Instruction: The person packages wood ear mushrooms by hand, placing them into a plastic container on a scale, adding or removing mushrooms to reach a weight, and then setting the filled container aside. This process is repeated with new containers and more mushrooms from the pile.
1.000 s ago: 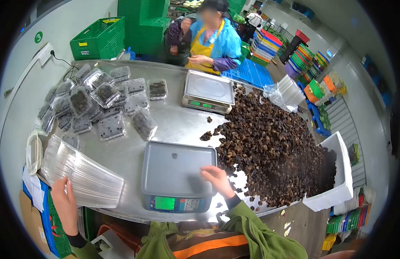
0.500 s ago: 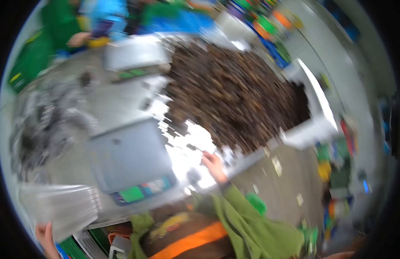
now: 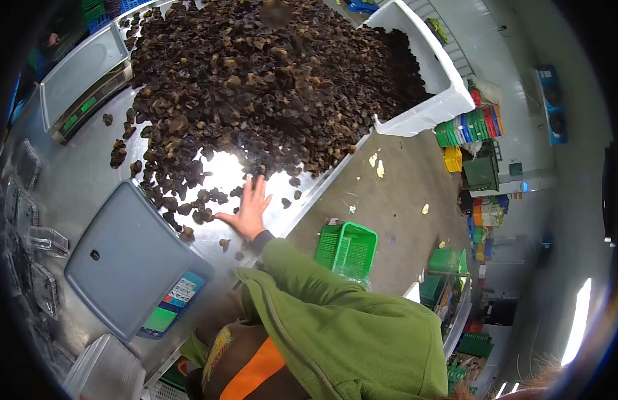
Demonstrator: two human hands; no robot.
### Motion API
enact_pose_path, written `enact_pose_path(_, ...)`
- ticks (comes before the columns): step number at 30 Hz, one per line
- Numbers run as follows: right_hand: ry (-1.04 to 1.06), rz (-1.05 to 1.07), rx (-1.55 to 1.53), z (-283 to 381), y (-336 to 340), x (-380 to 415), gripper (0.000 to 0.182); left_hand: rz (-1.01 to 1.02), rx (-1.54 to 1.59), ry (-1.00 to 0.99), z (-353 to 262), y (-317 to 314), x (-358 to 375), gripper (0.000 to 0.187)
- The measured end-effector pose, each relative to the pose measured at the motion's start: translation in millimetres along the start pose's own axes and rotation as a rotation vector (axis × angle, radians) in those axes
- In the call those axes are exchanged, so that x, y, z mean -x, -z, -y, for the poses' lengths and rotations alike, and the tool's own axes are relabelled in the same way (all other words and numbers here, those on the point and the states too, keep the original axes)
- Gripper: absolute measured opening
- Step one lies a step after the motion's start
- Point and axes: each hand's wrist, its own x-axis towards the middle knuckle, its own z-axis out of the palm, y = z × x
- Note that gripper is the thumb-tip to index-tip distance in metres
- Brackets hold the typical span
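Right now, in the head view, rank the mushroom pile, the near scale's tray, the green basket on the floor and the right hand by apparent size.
1. mushroom pile
2. near scale's tray
3. green basket, though it sits farther away on the floor, so its true size is unsure
4. right hand

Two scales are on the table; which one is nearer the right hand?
The blue-grey scale with the lit green display, just left of the right hand. The other scale sits far off at the table's upper-left edge.

Couldn't see my left hand at all. The stack of clear trays point(image 3: 105, 373) got chopped off at the bottom edge, and the far scale point(image 3: 82, 77) display was too small to read.
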Motion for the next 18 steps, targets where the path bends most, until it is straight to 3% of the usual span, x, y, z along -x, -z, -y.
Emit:
enact_pose_path(1, 0.088, -0.025, -0.049, 12, -8, -5, 0.138, 0.147, -0.160, -0.230, -17, -18, 11, 0.021)
enact_pose_path(2, 0.207, -0.066, -0.196, 21, -18, -18, 0.136, 0.427, 0.083, -0.104, 13, -39, 54, 0.024)
enact_pose_path(3, 0.323, -0.107, -0.344, 31, -28, -33, 0.134, 0.546, 0.193, -0.143, -6, -58, 68, 0.025)
enact_pose_path(5, 0.542, -0.093, -0.369, 60, -36, -66, 0.129, 0.716, 0.345, -0.041, -50, -89, 85, 0.026)
enact_pose_path(7, 0.698, -0.083, -0.241, 100, -13, -102, 0.126, 0.759, 0.408, -0.153, -70, -117, 98, 0.024)
enact_pose_path(9, 0.814, -0.068, 0.081, 129, -1, -140, 0.122, 0.803, 0.406, -0.203, -80, -132, 104, 0.023)
enact_pose_path(12, 0.750, 0.176, 0.159, 151, -2, -176, 0.117, 0.879, 0.422, -0.229, -91, -141, 110, 0.022)
enact_pose_path(17, 0.697, 0.132, 0.093, 139, -18, -156, 0.071, 0.882, 0.488, -0.220, -105, -145, 114, 0.018)
enact_pose_path(18, 0.705, 0.046, 0.025, 131, -22, -148, 0.061, 0.869, 0.492, -0.203, -106, -147, 114, 0.018)
